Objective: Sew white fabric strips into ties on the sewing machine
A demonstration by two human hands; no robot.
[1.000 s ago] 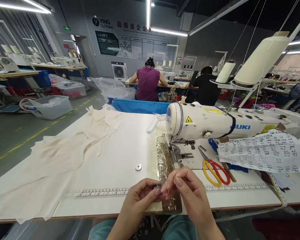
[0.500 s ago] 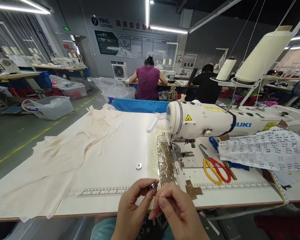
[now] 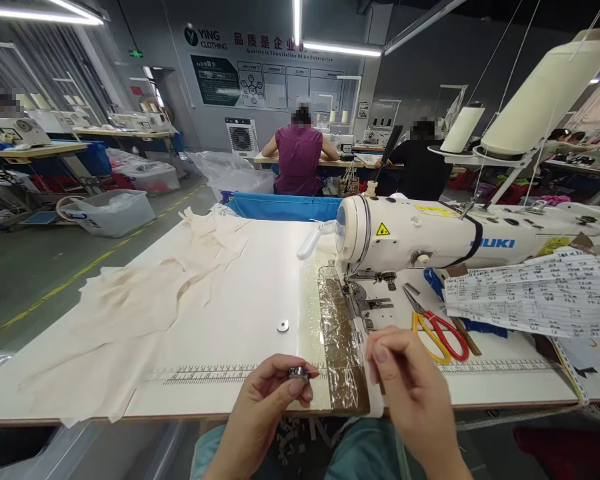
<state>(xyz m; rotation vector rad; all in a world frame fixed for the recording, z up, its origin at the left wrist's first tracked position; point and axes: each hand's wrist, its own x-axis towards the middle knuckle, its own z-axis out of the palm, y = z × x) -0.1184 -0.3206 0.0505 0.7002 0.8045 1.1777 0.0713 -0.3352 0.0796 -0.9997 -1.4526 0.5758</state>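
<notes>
Over the table's front edge, my left hand (image 3: 261,408) is closed, with a small shiny metal bobbin case (image 3: 299,375) pinched between thumb and fingers. My right hand (image 3: 416,395) is raised to its right, thumb and fingertips pressed together. Whatever is in that pinch is too fine to make out. A flat silver disc with a hole (image 3: 283,326) lies on the white tabletop beyond my left hand. The white sewing machine (image 3: 405,230) stands past my right hand, its needle area above a brown taped strip (image 3: 341,347).
Scissors with red and yellow handles (image 3: 443,335) lie by the machine, near a handwritten paper sheet (image 3: 535,293). Pale fabric pieces (image 3: 125,300) spread over the table's left side. Thread cones (image 3: 545,100) stand at upper right. Two people sit ahead at other machines.
My right hand has moved away from my left, up and to the right, still pinched. My left hand keeps the bobbin case, which now shows more fully. The view has shifted slightly.
</notes>
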